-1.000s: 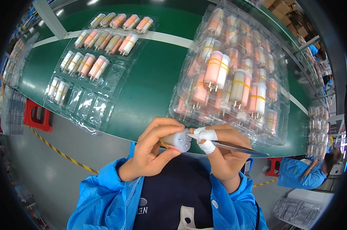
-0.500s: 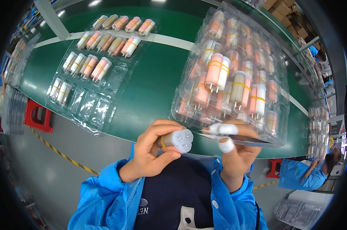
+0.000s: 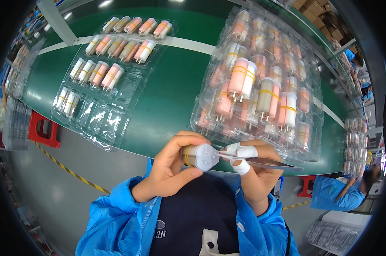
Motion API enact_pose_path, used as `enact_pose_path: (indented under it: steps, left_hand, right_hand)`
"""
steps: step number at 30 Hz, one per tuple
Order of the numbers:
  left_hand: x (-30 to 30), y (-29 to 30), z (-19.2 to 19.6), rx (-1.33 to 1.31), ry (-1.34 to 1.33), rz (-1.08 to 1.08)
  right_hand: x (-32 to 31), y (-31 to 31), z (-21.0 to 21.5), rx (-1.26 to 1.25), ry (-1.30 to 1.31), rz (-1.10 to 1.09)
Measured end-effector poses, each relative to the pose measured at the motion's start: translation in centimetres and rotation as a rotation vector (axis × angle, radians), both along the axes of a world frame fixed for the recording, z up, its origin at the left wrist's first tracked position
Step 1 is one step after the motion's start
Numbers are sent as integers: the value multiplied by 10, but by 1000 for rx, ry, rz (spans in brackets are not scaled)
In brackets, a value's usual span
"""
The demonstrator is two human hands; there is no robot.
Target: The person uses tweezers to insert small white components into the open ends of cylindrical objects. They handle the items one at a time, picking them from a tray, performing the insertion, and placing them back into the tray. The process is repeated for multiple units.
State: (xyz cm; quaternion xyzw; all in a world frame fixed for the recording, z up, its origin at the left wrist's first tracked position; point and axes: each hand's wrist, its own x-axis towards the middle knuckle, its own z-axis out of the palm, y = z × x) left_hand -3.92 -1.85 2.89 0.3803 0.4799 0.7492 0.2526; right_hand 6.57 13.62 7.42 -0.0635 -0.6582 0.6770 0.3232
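Observation:
My left hand (image 3: 169,166) is closed round a bundle of capped tubes (image 3: 206,157), its pale grey end turned toward the right and a yellow rubber band round its side. In my right hand (image 3: 263,170), whose thumb and fingertips are wrapped in white tape, are metal tweezers (image 3: 272,163). The tweezer tips reach the grey end face of the bundle; whether they pinch anything there is too small to tell. Beyond my right hand, a stack of clear plastic trays (image 3: 201,123) holds many similar pink, white and grey tube bundles (image 3: 242,79).
At the left of the green bench (image 3: 171,85) lies another clear tray (image 3: 103,123), partly filled with banded tubes (image 3: 109,77). A red stool (image 3: 44,131) stands on the floor at left. To the right, a person in blue (image 3: 336,192) sits near more stacked trays (image 3: 354,145).
My right hand has moved left, bringing the tweezer tips to the bundle's end. The bundle has shifted slightly right and turned a little in my left hand.

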Motion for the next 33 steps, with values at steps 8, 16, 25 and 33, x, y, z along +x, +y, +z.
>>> enact_pose_path:
  steps: [8,16,25,33]
  left_hand:
    - [6,7,-2,58,104,92]
    - [4,8,-7,57,220,162]
    - [5,9,-8,52,233,200]
    - [2,8,-12,47,313,179]
  right_hand:
    - [1,-6,8,54,-10,18]
    - [-4,-5,7,162,-59,37]
    - [-7,-7,6,131,-40,42]
    - [-7,-6,1,119,-29,36]
